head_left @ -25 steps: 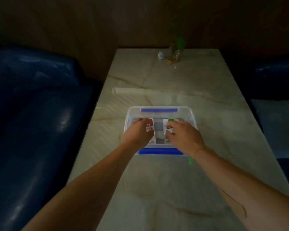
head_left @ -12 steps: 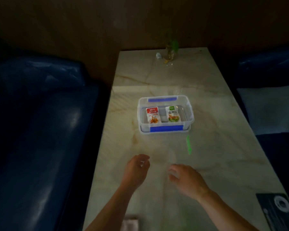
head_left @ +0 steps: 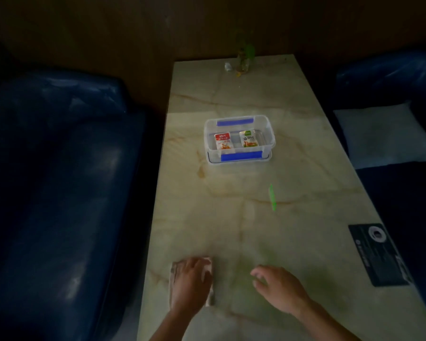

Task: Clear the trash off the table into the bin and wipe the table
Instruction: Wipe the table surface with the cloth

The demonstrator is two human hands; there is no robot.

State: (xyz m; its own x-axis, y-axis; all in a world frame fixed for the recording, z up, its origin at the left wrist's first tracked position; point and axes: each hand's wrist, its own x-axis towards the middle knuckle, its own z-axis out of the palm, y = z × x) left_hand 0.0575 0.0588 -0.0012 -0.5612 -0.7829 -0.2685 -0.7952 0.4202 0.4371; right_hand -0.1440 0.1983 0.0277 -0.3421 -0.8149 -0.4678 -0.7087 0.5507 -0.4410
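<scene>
Left hand [head_left: 191,283] drawn back from the clear container [head_left: 239,140] to the near edge, now pressed flat on a folded cloth [head_left: 210,300], fingers spread over it, not yet closed. Right hand [head_left: 278,286] likewise withdrawn, hovering open and empty. Wiping judged about to begin. Green scrap [head_left: 272,196] left lying mid-table; two sauce packets [head_left: 236,141] inside the container; bin not seen. Marbled table [head_left: 231,217] dimly lit, dark card [head_left: 379,254] at right edge, bottle [head_left: 244,57] at far end, blue benches [head_left: 59,180] alongside.
</scene>
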